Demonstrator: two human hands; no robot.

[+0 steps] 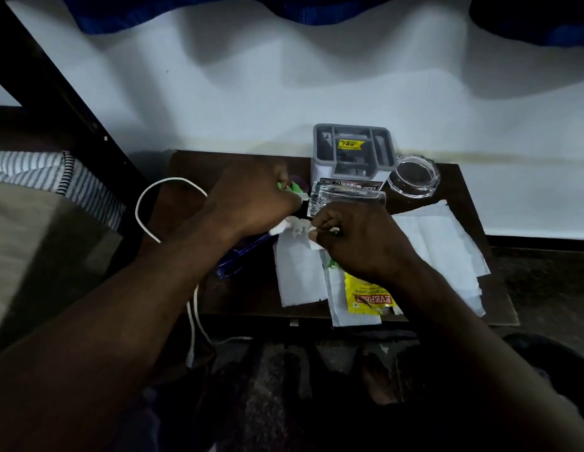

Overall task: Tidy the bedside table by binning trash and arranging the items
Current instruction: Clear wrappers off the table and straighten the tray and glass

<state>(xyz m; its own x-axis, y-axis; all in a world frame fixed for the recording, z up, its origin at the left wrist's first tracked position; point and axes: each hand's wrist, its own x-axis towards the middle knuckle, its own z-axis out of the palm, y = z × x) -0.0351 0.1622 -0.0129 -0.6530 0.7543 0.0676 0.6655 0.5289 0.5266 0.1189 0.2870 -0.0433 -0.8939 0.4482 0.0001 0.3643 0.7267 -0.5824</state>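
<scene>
White charging cable (143,203) loops off the bench (245,298) at its left edge. Left hand (251,200), fingers curled, grips green wrappers (293,186). At mid-bench the right hand (359,244) pinches a crumpled tissue (295,226), above a yellow masala sachet (369,296). Grey organiser (352,151) and glass ashtray (414,176) stand behind.

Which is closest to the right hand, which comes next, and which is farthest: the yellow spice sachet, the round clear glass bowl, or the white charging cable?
1. yellow spice sachet: at the table's front, right by the right hand and its wrist.
2. round clear glass bowl: at the back right.
3. white charging cable: off the far left edge.
</scene>
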